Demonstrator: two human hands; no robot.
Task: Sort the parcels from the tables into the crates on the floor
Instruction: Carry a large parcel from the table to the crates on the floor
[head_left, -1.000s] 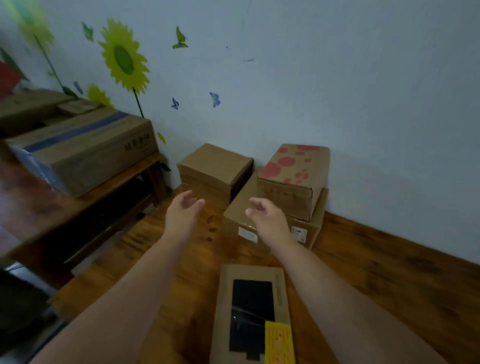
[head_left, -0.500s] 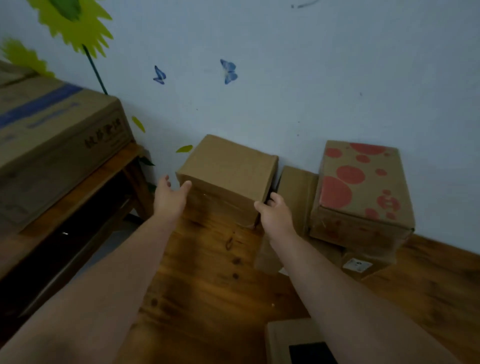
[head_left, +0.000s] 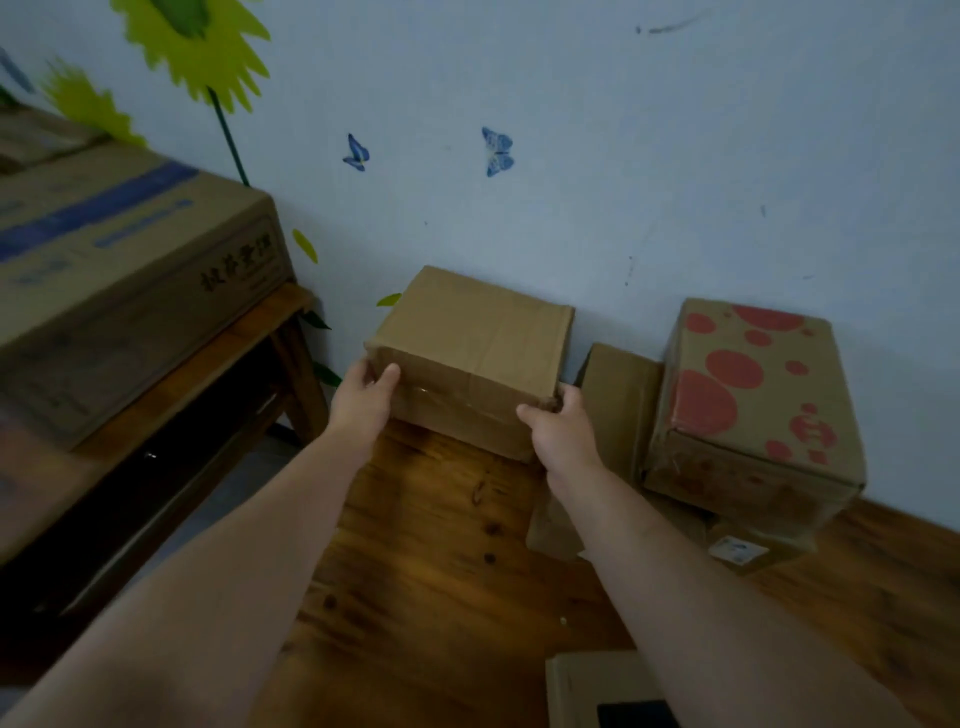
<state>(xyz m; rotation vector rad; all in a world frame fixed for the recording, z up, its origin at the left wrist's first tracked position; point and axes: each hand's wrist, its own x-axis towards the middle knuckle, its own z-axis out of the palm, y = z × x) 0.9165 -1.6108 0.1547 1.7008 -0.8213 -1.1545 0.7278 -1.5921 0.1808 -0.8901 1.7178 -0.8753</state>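
Against the wall, plain brown parcel (head_left: 470, 348), left hand (head_left: 363, 402) and right hand (head_left: 563, 431) gripped its near corners, thumbs on front.

A plain box (head_left: 467, 338) of brown cardboard is sitting upright on the wooden desk (head_left: 415, 545), close to the wall (head_left: 623, 208), with clear tape shining across its near face. The left hand (head_left: 361, 402) is gripping its near left corner and the right hand (head_left: 563, 436) its near right corner. Just to its right, a spotted box (head_left: 748, 395) with red dots is resting on a flat box (head_left: 618, 405). Well to the left, a large box (head_left: 119, 270) with a blue stripe is lying on another desk.
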